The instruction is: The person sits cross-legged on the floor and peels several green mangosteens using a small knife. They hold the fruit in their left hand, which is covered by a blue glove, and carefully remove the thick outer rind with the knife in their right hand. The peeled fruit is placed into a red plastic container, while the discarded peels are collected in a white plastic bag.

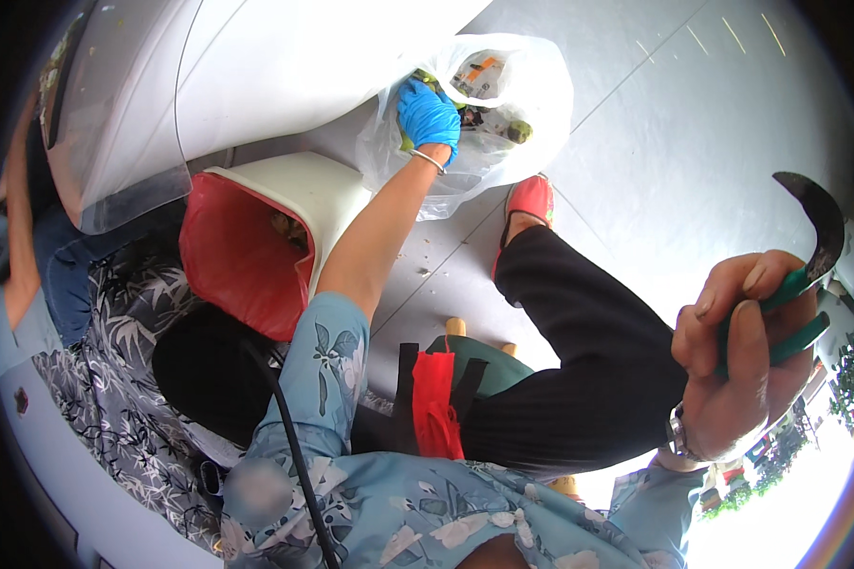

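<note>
My left hand (430,117), in a blue glove, reaches into an open clear plastic bag (541,78) on the floor. Its fingers curl down over green pieces, and their tips are hidden. Inside the bag lie a round green fruit or husk (519,131), dark scraps and a printed wrapper with orange on it (482,69). At the far right, raised well away from the bag, my bare right hand (744,355) grips a cutting tool with green handles and a dark hooked blade (822,213). The blade points up and curves left.
A white bin (327,192) with a red liner (235,249) stands left of my left forearm, dark scraps inside. A small green stool seat (491,366) is beside my leg. Crumbs dot the grey tile floor (683,142). Another person's arm (21,213) shows at far left.
</note>
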Tool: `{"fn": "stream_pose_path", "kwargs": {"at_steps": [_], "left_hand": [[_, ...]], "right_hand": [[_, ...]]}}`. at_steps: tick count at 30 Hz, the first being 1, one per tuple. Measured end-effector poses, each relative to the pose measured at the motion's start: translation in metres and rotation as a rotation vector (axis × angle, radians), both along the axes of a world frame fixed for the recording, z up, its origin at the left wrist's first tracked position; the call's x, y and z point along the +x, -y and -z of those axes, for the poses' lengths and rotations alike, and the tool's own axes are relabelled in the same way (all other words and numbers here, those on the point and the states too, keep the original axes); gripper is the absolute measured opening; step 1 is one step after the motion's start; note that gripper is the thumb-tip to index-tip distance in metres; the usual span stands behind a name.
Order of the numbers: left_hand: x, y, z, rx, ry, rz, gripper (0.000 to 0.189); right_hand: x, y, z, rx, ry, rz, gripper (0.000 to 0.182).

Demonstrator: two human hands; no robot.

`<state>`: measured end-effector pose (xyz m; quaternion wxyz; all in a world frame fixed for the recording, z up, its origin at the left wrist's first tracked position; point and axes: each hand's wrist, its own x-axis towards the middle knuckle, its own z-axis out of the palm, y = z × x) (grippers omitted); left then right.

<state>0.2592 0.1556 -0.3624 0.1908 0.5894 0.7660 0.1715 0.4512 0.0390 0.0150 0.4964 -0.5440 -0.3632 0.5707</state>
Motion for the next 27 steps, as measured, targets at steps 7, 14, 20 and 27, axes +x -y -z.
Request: {"fn": "stream_pose_path", "kwargs": {"at_steps": [7, 14, 20, 27], "left_hand": [[-0.039, -0.031, 0.047, 0.072, -0.054, 0.377, 0.025], [-0.007, -0.006, -0.015, -0.351, 1.699, -0.351, 0.028], [-0.012, 0.036, -0.102, -0.468, 2.095, -0.562, 0.037], [-0.031, 0.06, -0.134, -0.503, 2.003, -0.278, 0.034]], "right_hand": [[-0.001, -0.003, -0.005, -0.027, 0.036, -0.048, 0.009], [-0.011, 0.0, -0.005, -0.048, 0.119, 0.073, 0.009], [-0.019, 0.002, -0.003, -0.001, 0.335, 0.12, 0.008], [-0.015, 0.004, 0.002, 0.089, 0.412, 0.035, 0.01]]}}
